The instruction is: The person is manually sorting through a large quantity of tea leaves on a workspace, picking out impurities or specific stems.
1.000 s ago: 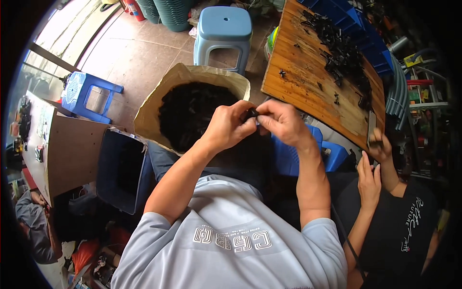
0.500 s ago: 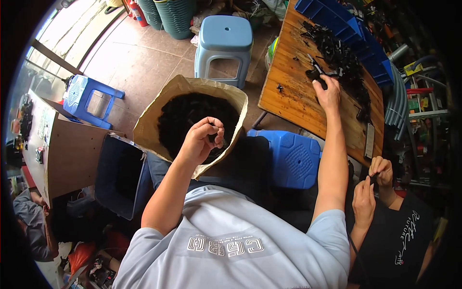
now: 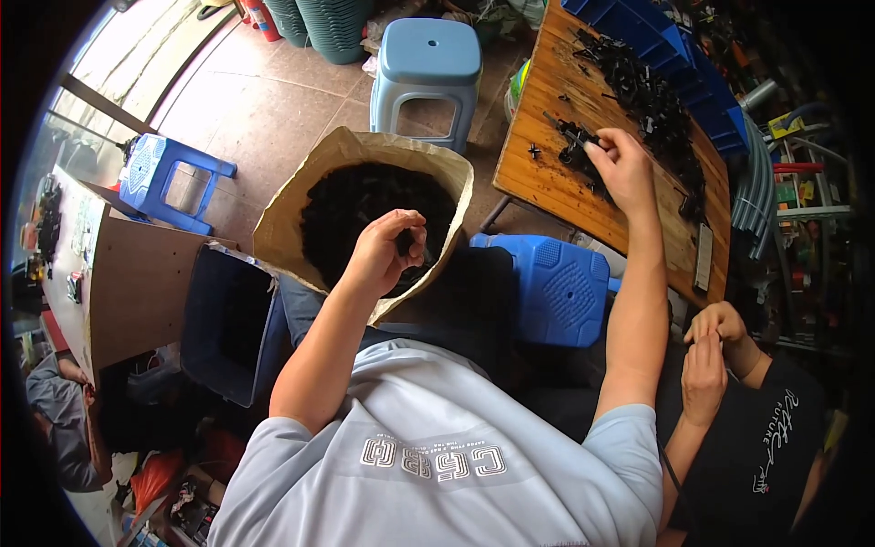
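Over the mouth of a tan paper sack [image 3: 278, 219] hangs my left hand [image 3: 387, 251], its fingers curled into a loose ring; whatever they hold, if anything, is hidden. Small black parts [image 3: 342, 205] fill the sack below it. At the wooden table [image 3: 529, 128] my right hand [image 3: 624, 173] has thumb and fingertips closed on a thin black plastic part [image 3: 588, 139]. A small cluster of black parts [image 3: 574, 157] lies under and beside those fingertips.
A larger heap of black parts [image 3: 638, 82] spreads along the table before blue bins [image 3: 674, 55]. Blue stools [image 3: 430, 59] stand beyond the sack and beside my legs [image 3: 561, 292]. At my right, a co-worker's hands [image 3: 706, 365] are together. A dark blue tub [image 3: 264, 356] is left.
Black parts have come away from the heap toward the table's left side, near my right fingertips. My left hand stays over the sack, its fingers slightly shifted.
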{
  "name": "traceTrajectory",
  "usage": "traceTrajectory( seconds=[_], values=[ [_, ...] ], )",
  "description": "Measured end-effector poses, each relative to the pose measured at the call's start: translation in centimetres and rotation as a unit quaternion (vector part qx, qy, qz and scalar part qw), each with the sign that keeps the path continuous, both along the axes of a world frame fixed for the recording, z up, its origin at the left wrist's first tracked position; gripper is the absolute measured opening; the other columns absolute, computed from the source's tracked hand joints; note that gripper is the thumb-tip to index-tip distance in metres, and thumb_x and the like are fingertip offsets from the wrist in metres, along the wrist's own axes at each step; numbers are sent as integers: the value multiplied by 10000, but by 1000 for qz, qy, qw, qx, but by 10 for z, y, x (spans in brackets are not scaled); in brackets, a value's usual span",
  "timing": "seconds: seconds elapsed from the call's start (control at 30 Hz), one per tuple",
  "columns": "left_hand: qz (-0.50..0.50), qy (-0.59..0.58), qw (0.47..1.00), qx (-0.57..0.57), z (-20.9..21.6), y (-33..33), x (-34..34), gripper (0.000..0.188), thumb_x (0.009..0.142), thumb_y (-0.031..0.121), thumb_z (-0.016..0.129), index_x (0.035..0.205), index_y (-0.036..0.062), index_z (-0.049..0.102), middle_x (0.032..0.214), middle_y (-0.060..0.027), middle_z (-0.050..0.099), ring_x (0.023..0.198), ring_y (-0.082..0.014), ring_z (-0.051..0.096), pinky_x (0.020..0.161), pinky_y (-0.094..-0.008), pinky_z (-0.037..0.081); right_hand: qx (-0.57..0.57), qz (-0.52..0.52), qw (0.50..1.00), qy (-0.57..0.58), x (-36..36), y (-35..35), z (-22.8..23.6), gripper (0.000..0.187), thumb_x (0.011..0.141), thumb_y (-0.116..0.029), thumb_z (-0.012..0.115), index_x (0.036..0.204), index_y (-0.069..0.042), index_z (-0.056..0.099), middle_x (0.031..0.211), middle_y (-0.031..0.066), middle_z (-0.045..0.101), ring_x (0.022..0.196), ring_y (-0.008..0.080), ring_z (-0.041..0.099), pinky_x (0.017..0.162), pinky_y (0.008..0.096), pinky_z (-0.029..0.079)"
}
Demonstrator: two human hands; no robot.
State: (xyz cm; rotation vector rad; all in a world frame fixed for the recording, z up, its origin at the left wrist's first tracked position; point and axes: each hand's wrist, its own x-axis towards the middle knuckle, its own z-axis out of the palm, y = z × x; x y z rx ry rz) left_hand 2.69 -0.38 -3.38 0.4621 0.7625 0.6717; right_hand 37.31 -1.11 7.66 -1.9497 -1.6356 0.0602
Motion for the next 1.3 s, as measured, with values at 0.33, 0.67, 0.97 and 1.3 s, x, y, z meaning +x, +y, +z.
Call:
traceTrajectory(
  seconds=[0.33,0.67,0.97,1.3],
  values=[
    [-11,-22,1000,6,7,-1,-9,97,895,87,566,946,24,619,758,-42,589,633,-134,533,596,-295,449,-33,-77,968,238,34,19,-21,211,901,-198,607,821,-3,626,705,30,611,610,158,555,575,304,442],
    [123,217,843,477,76,-3,36,446,836,193,697,1190,-48,573,996,-180,670,829,-209,648,721,-326,505,128,199,971,47,-116,-24,-7,72,912,-46,556,884,20,544,814,124,550,713,222,531,664,304,450],
    [6,147,867,476,84,-10,29,260,861,123,615,1059,-45,625,854,-211,655,727,-281,671,652,-341,510,33,242,859,451,-151,-39,-26,135,948,-58,552,1057,11,594,1163,102,596,815,91,538,719,225,448],
    [147,267,708,637,70,-21,33,202,833,100,636,1001,11,568,779,-171,618,697,-341,636,578,-402,502,39,249,803,540,-163,-47,-23,179,934,5,536,1103,45,579,1112,90,594,879,119,620,750,247,543]
  ],
)
